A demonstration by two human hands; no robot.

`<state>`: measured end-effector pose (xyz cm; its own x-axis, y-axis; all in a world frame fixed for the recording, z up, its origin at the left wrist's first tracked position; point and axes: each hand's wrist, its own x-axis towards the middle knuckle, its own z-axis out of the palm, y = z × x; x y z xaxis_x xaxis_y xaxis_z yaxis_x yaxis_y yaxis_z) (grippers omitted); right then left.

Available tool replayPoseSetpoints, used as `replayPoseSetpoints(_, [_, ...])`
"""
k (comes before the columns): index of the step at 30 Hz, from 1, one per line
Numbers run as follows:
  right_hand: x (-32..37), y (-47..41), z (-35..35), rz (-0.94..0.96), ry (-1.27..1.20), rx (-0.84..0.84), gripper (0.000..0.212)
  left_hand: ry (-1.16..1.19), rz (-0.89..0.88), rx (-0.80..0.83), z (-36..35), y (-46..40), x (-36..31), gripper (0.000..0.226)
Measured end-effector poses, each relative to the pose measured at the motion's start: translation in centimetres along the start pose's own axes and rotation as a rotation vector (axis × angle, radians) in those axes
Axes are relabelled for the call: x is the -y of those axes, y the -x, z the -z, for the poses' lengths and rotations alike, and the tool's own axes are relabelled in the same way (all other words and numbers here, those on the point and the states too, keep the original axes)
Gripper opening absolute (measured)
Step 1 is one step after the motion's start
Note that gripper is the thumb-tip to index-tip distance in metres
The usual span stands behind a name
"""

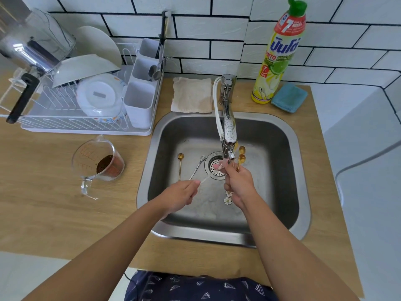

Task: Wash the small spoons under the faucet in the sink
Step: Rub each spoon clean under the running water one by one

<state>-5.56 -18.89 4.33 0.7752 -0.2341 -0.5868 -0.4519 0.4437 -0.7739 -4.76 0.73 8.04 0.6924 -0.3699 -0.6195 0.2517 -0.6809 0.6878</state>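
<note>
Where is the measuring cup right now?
The measuring cup stands on the wooden counter, left of the sink and in front of the dish rack.

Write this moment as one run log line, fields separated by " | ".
left hand: pinches pink spoon handle | right hand: holds gold spoons, rubs pink bowl under faucet | sink: two spoons unwashed

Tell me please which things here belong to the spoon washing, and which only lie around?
Belong to the job:
faucet
sink
pink spoon, held by left hand
two gold spoons, held by right hand
gold spoon and silver spoon in the sink

Lying about:
measuring cup
dish rack
soap bottle
beige cloth
blue cloth
</note>
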Motion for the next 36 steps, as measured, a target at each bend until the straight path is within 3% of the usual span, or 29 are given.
replayPoseSetpoints(4, [0.0, 0.7, 0.0, 0.055, 0.125, 0.034, 0.017, -0.011, -0.025, -0.018, 0.1, -0.1, 0.3, 0.045])
replayPoseSetpoints(8, [0.2, 0.2, -0.5, 0.046, 0.019, -0.048, 0.022, 0.013, -0.014, -0.015, 0.1, -0.2, 0.1, 0.047])
replayPoseSetpoints(12, [0.2, 0.5, -0.1, 0.090, 0.088, 0.049, 0.016, 0.157, 0.050, 0.038, 0.3, -0.2, -0.2, 0.047])
replayPoseSetpoints(14, [0.2, 0.7, -0.1, 0.132, 0.180, 0.058, 0.009, 0.270, 0.092, 0.084, 0.2, -0.1, -0.5, 0.045])
replayPoseSetpoints(16, [0.4, 0.5, -0.2, 0.129, 0.196, 0.046, 0.016, 0.492, 0.151, 0.186, 0.1, 0.0, -0.4, 0.044])
replayPoseSetpoints(19, [0.6, 0.2, -0.2, 0.056, 0.020, 0.082, 0.019, 0.890, 0.242, 0.374, 0.3, 0.2, -0.2, 0.042])
replayPoseSetpoints(21, [0.3, 0.2, -0.2, 0.053, -0.054, 0.084, 0.019, 0.966, 0.246, 0.437, 0.2, 0.4, -0.1, 0.039])
replayPoseSetpoints(23, [-0.1, 0.1, -0.4, 0.080, -0.072, 0.001, 0.029, 0.852, 0.223, 0.424, -0.1, 0.5, -0.3, 0.038])
replayPoseSetpoints(27, [-0.2, 0.1, -0.7, 0.129, 0.015, -0.144, 0.032, 0.351, 0.070, 0.178, -1.4, 0.3, -1.2, 0.036])
replayPoseSetpoints(33, [-0.4, 1.9, -1.4, 0.019, 0.066, 0.117, 0.023, 0.386, 0.054, 0.073, -2.0, -0.4, -2.6, 0.039])
replayPoseSetpoints(36, [0.9, 1.2, -1.0, 0.033, -0.004, 0.027, 0.020, 0.408, 0.051, 0.124, -1.8, -0.3, -2.6, 0.038])
